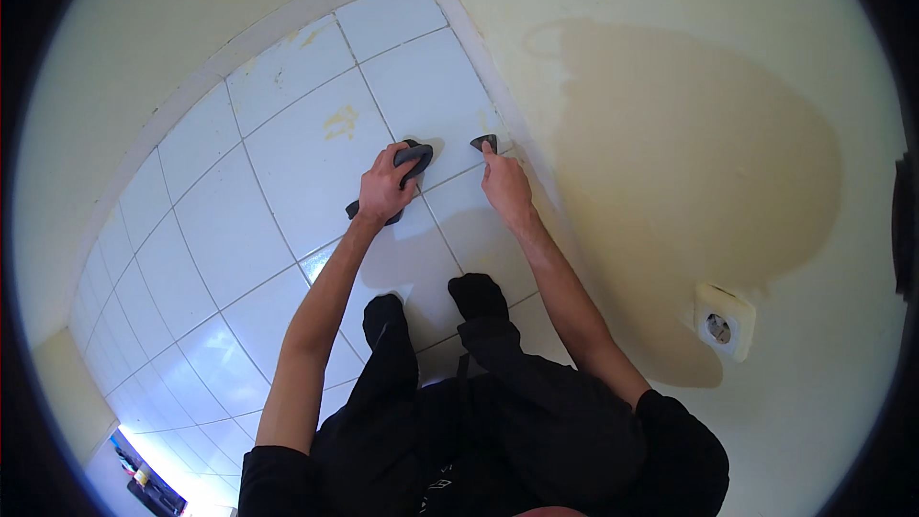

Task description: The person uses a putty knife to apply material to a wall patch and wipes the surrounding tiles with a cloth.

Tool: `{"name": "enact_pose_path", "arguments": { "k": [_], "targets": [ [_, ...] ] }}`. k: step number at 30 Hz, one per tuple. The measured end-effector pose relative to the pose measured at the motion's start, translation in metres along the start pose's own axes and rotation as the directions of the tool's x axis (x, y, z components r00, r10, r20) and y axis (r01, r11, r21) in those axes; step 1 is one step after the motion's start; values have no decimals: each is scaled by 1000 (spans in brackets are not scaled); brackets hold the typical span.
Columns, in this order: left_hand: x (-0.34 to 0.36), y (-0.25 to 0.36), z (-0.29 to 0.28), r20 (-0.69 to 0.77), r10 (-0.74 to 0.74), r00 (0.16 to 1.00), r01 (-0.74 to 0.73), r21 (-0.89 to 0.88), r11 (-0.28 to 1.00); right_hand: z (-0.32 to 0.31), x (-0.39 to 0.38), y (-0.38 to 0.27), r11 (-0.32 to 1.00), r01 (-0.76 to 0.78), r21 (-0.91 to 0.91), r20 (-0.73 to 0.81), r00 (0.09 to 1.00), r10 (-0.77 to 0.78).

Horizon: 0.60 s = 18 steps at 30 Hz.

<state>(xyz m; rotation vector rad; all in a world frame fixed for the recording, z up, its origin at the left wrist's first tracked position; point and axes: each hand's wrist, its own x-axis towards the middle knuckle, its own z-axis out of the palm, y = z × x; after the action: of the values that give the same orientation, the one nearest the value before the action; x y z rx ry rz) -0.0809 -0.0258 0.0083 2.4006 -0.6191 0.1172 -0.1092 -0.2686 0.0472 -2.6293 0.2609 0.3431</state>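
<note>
My left hand [385,187] is wrapped round a dark grey tool with a curved, loop-like handle [414,159], low over the white floor tiles [311,129]. The tool's other end shows below my hand, and its underside is hidden. To the right, close to the wall's foot, my right hand [507,186] grips a small scraper [485,143] with a dark, flared blade. The forefinger lies along it, and the blade's edge is at the tile. Its handle is mostly covered by my hand. Yellowish stains [340,123] mark a tile ahead of my left hand.
A cream wall [661,163] runs along my right, with a white power socket [718,327] low on it. A pale skirting [287,24] borders the floor ahead. My feet in black socks [479,297] rest on the tiles below my hands. Small items [144,479] lie at the far lower left.
</note>
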Motion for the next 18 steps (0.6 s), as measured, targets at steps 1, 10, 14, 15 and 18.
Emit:
{"name": "enact_pose_path", "arguments": {
  "k": [1,10,14,15,18],
  "targets": [
    [1,0,0,-2,3,1000,-3,1,1000,0,1,0,1000,4,-5,-15,1000,-4],
    [0,1,-1,50,-38,998,38,-1,999,-2,3,-2,997,-57,-51,-21,998,56],
    [1,3,-2,11,-21,1000,21,-1,1000,-5,4,4,997,-51,-58,47,997,54],
    [1,4,-2,11,-22,1000,22,-3,1000,-5,4,6,998,-18,-54,27,999,20],
    [2,4,-2,12,-15,1000,15,-3,1000,-6,5,9,999,14,-46,4,1000,-14]
  ]
}}
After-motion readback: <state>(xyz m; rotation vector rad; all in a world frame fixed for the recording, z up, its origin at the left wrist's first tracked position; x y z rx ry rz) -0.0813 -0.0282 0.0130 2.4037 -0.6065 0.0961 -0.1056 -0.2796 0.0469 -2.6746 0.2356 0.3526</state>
